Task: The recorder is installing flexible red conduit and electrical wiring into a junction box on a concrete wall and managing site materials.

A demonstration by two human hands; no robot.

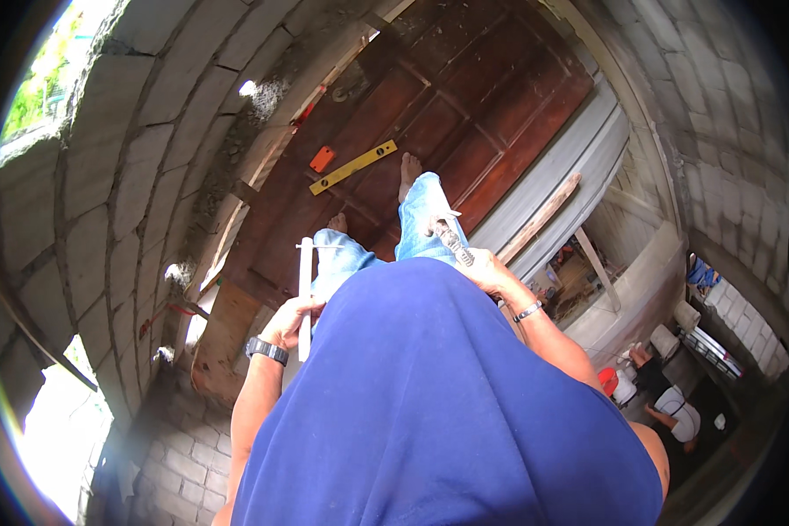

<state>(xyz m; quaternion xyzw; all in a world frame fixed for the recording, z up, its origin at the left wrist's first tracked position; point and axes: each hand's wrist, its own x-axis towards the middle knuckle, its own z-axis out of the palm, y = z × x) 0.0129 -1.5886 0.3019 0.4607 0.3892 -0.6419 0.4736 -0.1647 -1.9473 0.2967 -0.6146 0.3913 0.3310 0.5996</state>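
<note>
My left hand (pixel 293 322) is closed around a narrow pale wooden strip (pixel 306 285), held upright beside my left knee. A thin nail-like piece (pixel 321 246) crosses the strip near its top. In front of my right knee, my right hand (pixel 487 271) grips what looks like a hammer (pixel 452 240), with a ridged grey handle and its head pointing up and away. The hammer and strip are apart. My bare feet rest on a reddish-brown panelled door (pixel 491 105) lying flat, and my blue shirt hides part of my lap.
A yellow spirit level (pixel 353 167) and a small orange case-like object (pixel 323 159) lie on the door beyond my feet. To the right are grey sheeting (pixel 579 171), a rough wooden batten (pixel 543 214) and a lower area with another person (pixel 678 412). Block walls (pixel 136 167) surround me.
</note>
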